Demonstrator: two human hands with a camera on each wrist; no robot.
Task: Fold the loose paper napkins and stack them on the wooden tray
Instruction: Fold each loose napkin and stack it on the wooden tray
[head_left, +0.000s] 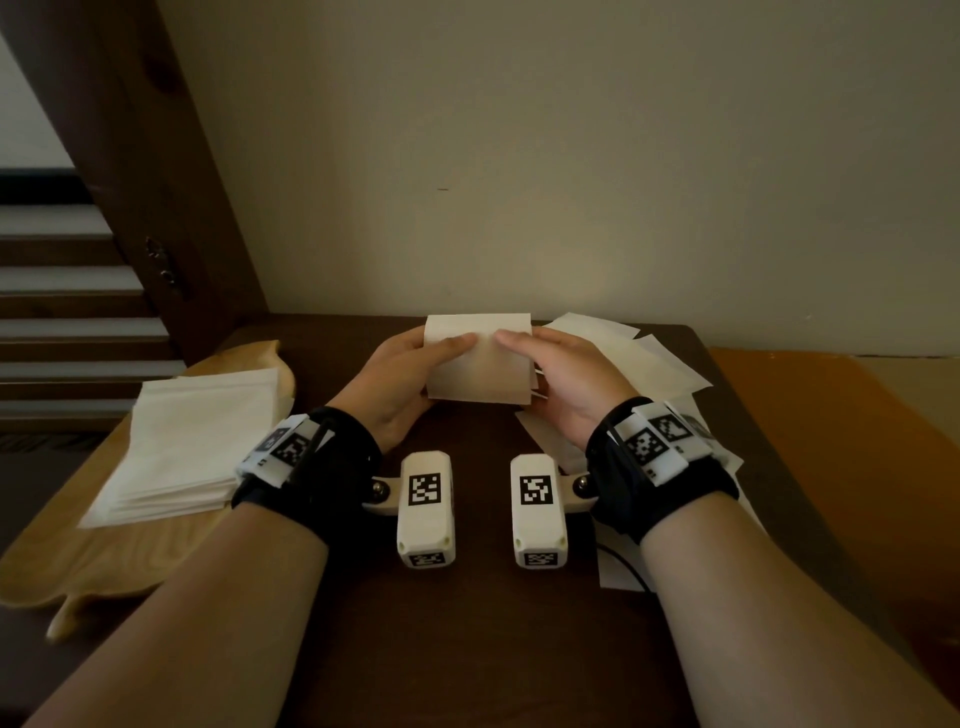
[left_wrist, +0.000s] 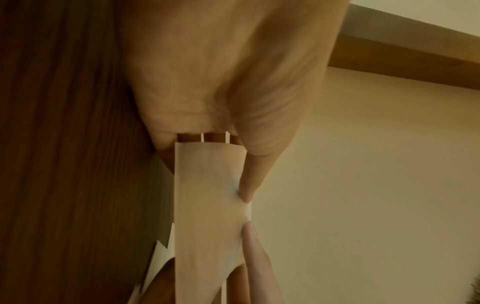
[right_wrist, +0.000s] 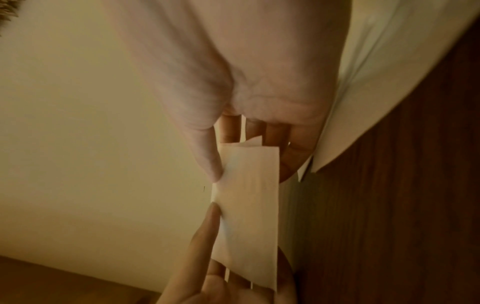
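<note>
Both hands are up at centre frame, holding one napkin (head_left: 478, 358) between them just above the table (head_left: 467, 623). The left hand (head_left: 402, 382) grips its left edge, the right hand (head_left: 566, 379) its right edge, thumbs pressed on the near face, fingers curled behind.

This looks like the folding step: the sheet seems already doubled, though the dim light makes the layers hard to count. Next it wants a pressed crease, then a carry to the stack of folded napkins (head_left: 192, 441) on the wooden tray (head_left: 78, 566) at left.

Loose napkins (head_left: 649, 358) lie spread at right. Only the wrist views show both thumb tips nearly meeting on the paper and the fingers behind; only the head view shows tray and stack.
</note>
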